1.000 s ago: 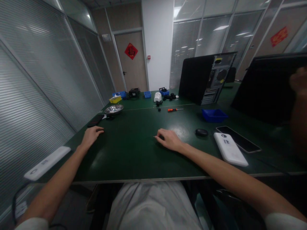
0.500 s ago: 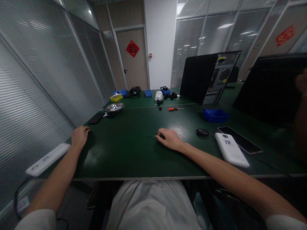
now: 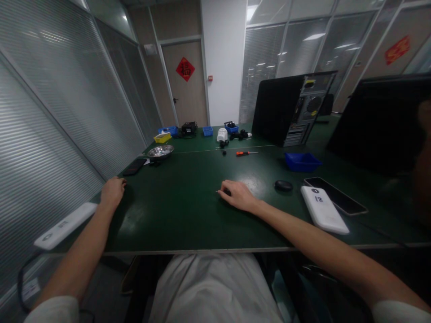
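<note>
My right hand (image 3: 236, 194) rests on the green table (image 3: 175, 206) near its middle, fingers curled in a pinch around a small dark item with a thin tip, too small to name. At the table's left side lies my left hand (image 3: 113, 190), fingers bent and closed; whatever it may hold is hidden. A black mouse-like object (image 3: 283, 185) is to the right of my right hand. Farther back, an orange screwdriver (image 3: 243, 153) lies near a small black piece (image 3: 224, 153). Beyond my left hand are a dark phone (image 3: 134, 167) and a metal bowl (image 3: 160, 152).
A blue tray (image 3: 302, 162), a white device (image 3: 323, 210) and a dark phone (image 3: 350, 202) lie right. Behind stand a computer case (image 3: 278, 110), a white object (image 3: 222, 134), and a yellow tray (image 3: 162, 138). A white power bank-like device (image 3: 65, 225) lies left.
The view has shifted very slightly. Both hands keep their places and their grip on the table.
</note>
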Action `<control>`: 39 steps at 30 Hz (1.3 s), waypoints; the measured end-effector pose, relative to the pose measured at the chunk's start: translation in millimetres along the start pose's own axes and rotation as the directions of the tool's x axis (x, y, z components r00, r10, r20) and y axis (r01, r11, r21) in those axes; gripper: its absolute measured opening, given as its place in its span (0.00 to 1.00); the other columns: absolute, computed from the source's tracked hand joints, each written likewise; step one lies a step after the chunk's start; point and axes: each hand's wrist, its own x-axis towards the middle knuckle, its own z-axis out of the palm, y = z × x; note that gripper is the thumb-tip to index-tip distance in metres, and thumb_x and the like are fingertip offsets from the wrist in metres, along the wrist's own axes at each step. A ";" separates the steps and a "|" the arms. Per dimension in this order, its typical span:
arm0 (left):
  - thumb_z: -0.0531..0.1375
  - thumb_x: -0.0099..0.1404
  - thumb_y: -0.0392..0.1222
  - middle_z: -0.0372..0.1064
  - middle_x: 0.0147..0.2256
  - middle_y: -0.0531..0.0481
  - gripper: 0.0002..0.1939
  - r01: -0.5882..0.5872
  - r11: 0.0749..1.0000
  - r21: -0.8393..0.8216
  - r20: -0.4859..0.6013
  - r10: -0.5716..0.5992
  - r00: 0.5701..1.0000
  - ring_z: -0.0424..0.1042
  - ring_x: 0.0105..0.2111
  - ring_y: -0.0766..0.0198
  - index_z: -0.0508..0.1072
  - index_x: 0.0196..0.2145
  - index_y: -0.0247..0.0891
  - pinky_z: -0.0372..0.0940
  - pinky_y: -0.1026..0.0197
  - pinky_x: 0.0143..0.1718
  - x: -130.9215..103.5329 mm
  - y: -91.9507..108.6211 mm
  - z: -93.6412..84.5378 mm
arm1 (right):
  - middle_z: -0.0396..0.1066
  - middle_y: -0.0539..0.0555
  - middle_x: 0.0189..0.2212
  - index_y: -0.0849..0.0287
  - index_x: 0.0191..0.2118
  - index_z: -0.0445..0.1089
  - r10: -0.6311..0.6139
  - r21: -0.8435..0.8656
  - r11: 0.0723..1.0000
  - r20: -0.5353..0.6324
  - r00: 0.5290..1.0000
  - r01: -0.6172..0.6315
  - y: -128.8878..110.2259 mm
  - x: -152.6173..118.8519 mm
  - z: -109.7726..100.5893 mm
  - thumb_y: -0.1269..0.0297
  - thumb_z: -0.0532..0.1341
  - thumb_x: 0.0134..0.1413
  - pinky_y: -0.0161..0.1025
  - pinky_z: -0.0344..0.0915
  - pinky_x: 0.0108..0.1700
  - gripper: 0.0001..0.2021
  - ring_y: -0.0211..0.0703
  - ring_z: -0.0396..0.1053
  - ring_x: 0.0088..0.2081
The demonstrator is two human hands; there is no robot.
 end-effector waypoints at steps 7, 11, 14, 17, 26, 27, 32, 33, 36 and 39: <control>0.50 0.70 0.39 0.71 0.49 0.33 0.20 0.001 0.999 0.039 0.011 -0.001 1.000 0.71 0.49 0.45 0.79 0.49 0.31 0.66 0.53 0.49 -3.4 4.2 -5.0 | 0.72 0.51 0.36 0.57 0.39 0.69 -0.016 -0.010 1.000 -0.019 1.000 0.016 3.4 0.5 3.9 0.57 0.58 0.68 0.36 0.55 0.35 0.10 0.38 0.66 0.33; 0.50 0.70 0.40 0.71 0.49 0.32 0.20 0.006 0.999 0.044 0.009 -0.007 1.000 0.70 0.49 0.42 0.79 0.48 0.31 0.66 0.51 0.48 -3.9 4.5 -3.2 | 0.72 0.52 0.36 0.57 0.39 0.69 -0.014 -0.005 1.000 -0.017 1.000 0.014 2.9 0.3 3.1 0.57 0.58 0.69 0.36 0.55 0.35 0.10 0.38 0.67 0.34; 0.50 0.70 0.40 0.71 0.49 0.31 0.21 0.027 0.999 0.032 0.005 -0.027 1.000 0.70 0.49 0.41 0.79 0.48 0.30 0.66 0.50 0.48 -2.8 3.3 -1.0 | 0.72 0.52 0.37 0.57 0.40 0.69 -0.011 -0.009 1.000 -0.019 1.000 0.011 2.6 -0.2 2.5 0.57 0.58 0.68 0.36 0.56 0.35 0.10 0.39 0.67 0.34; 0.50 0.70 0.41 0.71 0.47 0.31 0.21 0.028 0.999 0.047 0.000 -0.028 1.000 0.71 0.48 0.43 0.79 0.47 0.29 0.66 0.50 0.48 -2.6 3.5 -1.1 | 0.72 0.51 0.37 0.57 0.40 0.69 -0.013 -0.007 1.000 -0.024 1.000 0.013 1.8 -0.6 1.6 0.57 0.58 0.68 0.36 0.56 0.36 0.09 0.39 0.68 0.34; 0.50 0.70 0.42 0.74 0.44 0.29 0.21 0.076 0.993 0.089 0.009 -0.077 0.997 0.73 0.45 0.40 0.80 0.43 0.28 0.68 0.49 0.43 -2.6 8.9 -2.6 | 0.72 0.52 0.37 0.57 0.40 0.69 -0.010 -0.003 1.000 -0.009 1.000 0.010 -0.5 -0.2 -0.7 0.57 0.58 0.68 0.36 0.58 0.36 0.09 0.39 0.68 0.34; 0.50 0.70 0.42 0.74 0.43 0.29 0.21 0.082 0.994 0.076 0.003 -0.083 0.997 0.73 0.45 0.40 0.80 0.43 0.27 0.68 0.49 0.43 -2.4 8.5 -1.9 | 0.72 0.52 0.37 0.57 0.40 0.69 -0.009 -0.005 1.000 -0.009 1.000 0.009 -0.5 -0.2 -0.7 0.57 0.58 0.68 0.36 0.57 0.36 0.09 0.39 0.68 0.34; 0.50 0.69 0.42 0.75 0.41 0.26 0.22 0.096 0.995 0.015 -0.027 -0.096 0.995 0.73 0.45 0.38 0.80 0.41 0.25 0.67 0.47 0.46 -3.4 8.6 -2.5 | 0.72 0.52 0.37 0.57 0.40 0.69 -0.003 -0.004 1.000 0.003 1.000 0.003 -1.8 -0.2 -2.6 0.57 0.58 0.68 0.36 0.57 0.35 0.09 0.39 0.67 0.34; 0.50 0.69 0.42 0.75 0.41 0.27 0.22 0.111 0.994 0.000 -0.025 -0.111 0.993 0.74 0.44 0.38 0.81 0.41 0.25 0.67 0.47 0.46 -4.1 8.8 -3.8 | 0.72 0.52 0.37 0.57 0.40 0.70 -0.002 0.000 1.000 0.008 1.000 0.002 -2.5 -0.3 -3.6 0.57 0.58 0.68 0.36 0.58 0.35 0.09 0.39 0.68 0.34; 0.52 0.67 0.42 0.75 0.41 0.28 0.20 0.167 0.984 -0.065 -0.009 -0.167 0.986 0.74 0.45 0.39 0.81 0.42 0.27 0.67 0.48 0.45 -5.8 8.0 -8.9 | 0.72 0.52 0.38 0.57 0.40 0.70 0.000 0.011 1.000 0.018 1.000 0.000 -4.6 -1.1 -6.4 0.57 0.58 0.68 0.36 0.58 0.35 0.10 0.39 0.68 0.34; 0.56 0.65 0.41 0.76 0.43 0.29 0.18 0.198 0.968 -0.153 0.001 -0.200 0.980 0.74 0.46 0.40 0.80 0.43 0.27 0.67 0.48 0.46 -5.5 10.8 -14.8 | 0.73 0.52 0.38 0.57 0.40 0.70 -0.003 0.013 1.000 0.020 1.000 0.002 -5.8 -1.9 -6.9 0.57 0.58 0.69 0.36 0.58 0.35 0.10 0.39 0.68 0.34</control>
